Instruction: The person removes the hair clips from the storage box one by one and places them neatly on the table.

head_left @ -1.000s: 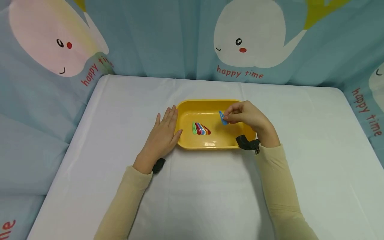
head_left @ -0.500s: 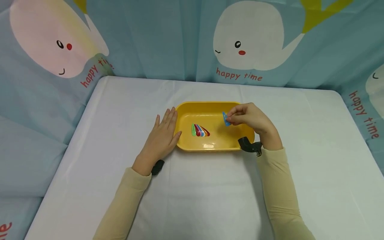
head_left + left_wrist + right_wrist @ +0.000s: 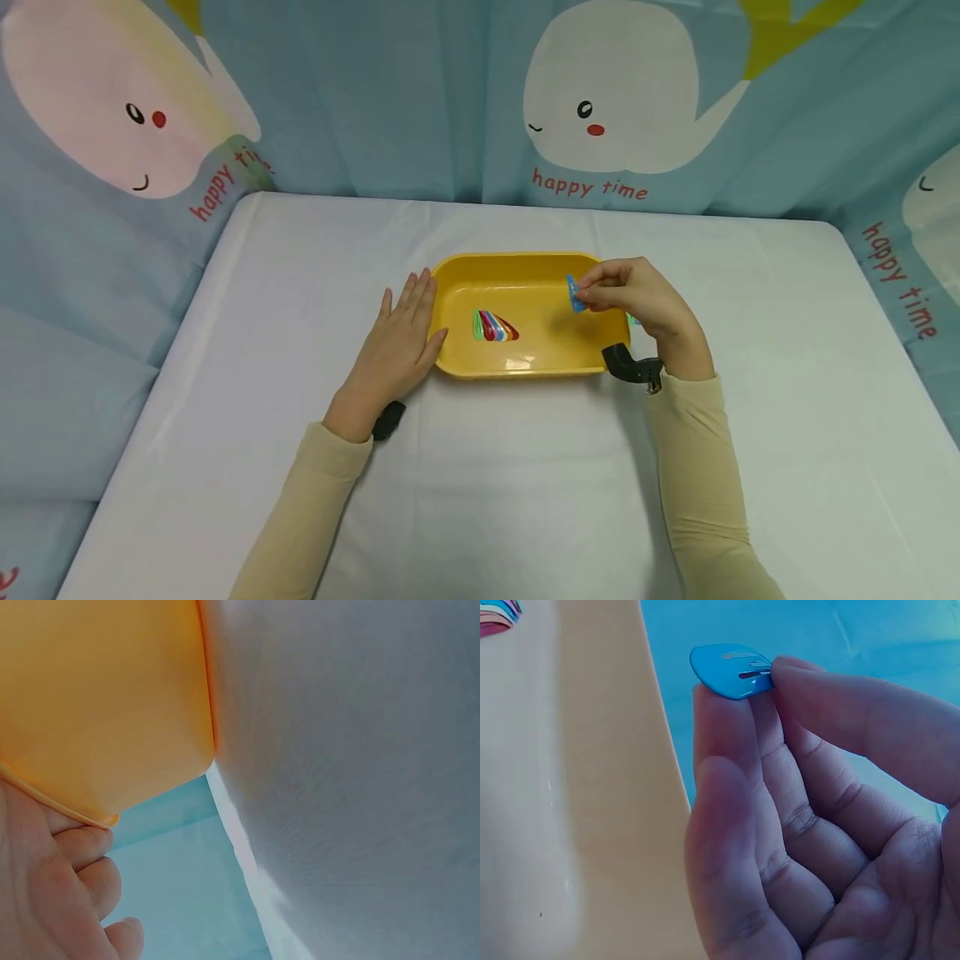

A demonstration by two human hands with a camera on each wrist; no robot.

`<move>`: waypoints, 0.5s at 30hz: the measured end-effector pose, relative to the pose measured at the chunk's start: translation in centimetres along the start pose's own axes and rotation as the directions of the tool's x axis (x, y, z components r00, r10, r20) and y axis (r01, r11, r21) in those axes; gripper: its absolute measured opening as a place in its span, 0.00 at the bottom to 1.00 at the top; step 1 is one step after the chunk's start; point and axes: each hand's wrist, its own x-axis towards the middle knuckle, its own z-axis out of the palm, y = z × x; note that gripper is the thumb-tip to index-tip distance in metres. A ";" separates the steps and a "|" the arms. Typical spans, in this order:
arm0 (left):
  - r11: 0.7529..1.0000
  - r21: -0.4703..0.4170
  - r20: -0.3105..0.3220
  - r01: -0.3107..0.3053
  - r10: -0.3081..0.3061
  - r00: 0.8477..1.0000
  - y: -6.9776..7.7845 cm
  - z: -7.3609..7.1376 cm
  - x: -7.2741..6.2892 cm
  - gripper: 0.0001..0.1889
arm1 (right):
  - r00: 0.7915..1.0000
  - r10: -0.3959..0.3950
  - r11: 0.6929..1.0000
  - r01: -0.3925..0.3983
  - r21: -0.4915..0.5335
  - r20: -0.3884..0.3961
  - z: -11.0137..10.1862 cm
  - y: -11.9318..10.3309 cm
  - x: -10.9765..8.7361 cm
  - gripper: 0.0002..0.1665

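Observation:
Between thumb and fingertips, my right hand [image 3: 648, 302] pinches a blue snap hair clip [image 3: 575, 294] above the right half of a yellow tray [image 3: 525, 267]. The right wrist view shows the slots in the hair clip [image 3: 718, 671] and its wide rounded end facing outward. Inside the tray, left of centre, lie several coloured hair clips [image 3: 495, 326] side by side in a fan, green at the left and dark red at the right. My left hand [image 3: 393, 346] rests with straight fingers along the tray's left edge; in the left wrist view its fingers touch the rim [image 3: 60, 806].
A white cloth [image 3: 495, 483] covers the table. Just past the tray's right end, a small green and blue thing [image 3: 634, 320] is mostly hidden by my right hand. Behind the table hangs a blue curtain [image 3: 405, 100] printed with whales.
My right hand has moved a little to the right over the tray with the blue hair clip. The green and blue thing beside the tray has come into view. The left hand stays at the rim.

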 end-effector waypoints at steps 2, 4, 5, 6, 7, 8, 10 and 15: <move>1.000 -0.001 -0.002 -0.001 0.001 1.000 0.0 0.0 0.0 0.35 | 1.000 0.004 1.000 -0.004 0.012 -0.011 -0.1 0.1 -0.2 0.12; 1.000 0.001 -0.004 -0.005 0.005 1.000 0.0 0.0 0.0 0.35 | 1.000 0.004 1.000 -0.003 0.026 -0.016 -0.2 0.4 -0.3 0.10; 1.000 0.003 -0.003 -0.006 0.006 1.000 0.0 0.0 0.0 0.35 | 1.000 -0.001 0.999 0.002 0.032 -0.020 -0.3 0.5 -0.4 0.09; 1.000 0.004 -0.002 -0.006 0.006 1.000 0.0 0.0 0.0 0.35 | 1.000 -0.008 0.999 0.009 0.037 -0.021 -0.4 0.6 -0.5 0.08; 1.000 0.007 -0.001 -0.005 0.005 1.000 0.0 0.0 0.0 0.35 | 1.000 -0.015 0.999 0.016 0.042 -0.022 -0.5 0.7 -0.6 0.07; 1.000 0.009 0.000 -0.005 0.005 1.000 0.0 0.0 0.0 0.35 | 0.999 -0.023 0.999 0.024 0.048 -0.023 -0.6 0.8 -0.7 0.07; 1.000 0.012 0.001 -0.003 0.003 1.000 -0.1 0.0 0.1 0.35 | 0.999 -0.037 0.997 0.039 0.061 -0.028 -0.8 1.0 -0.8 0.06; 1.000 0.009 0.003 -0.001 0.001 1.000 -0.1 0.0 0.1 0.35 | 0.996 -0.072 0.991 0.077 0.106 -0.045 -1.4 1.1 -1.2 0.05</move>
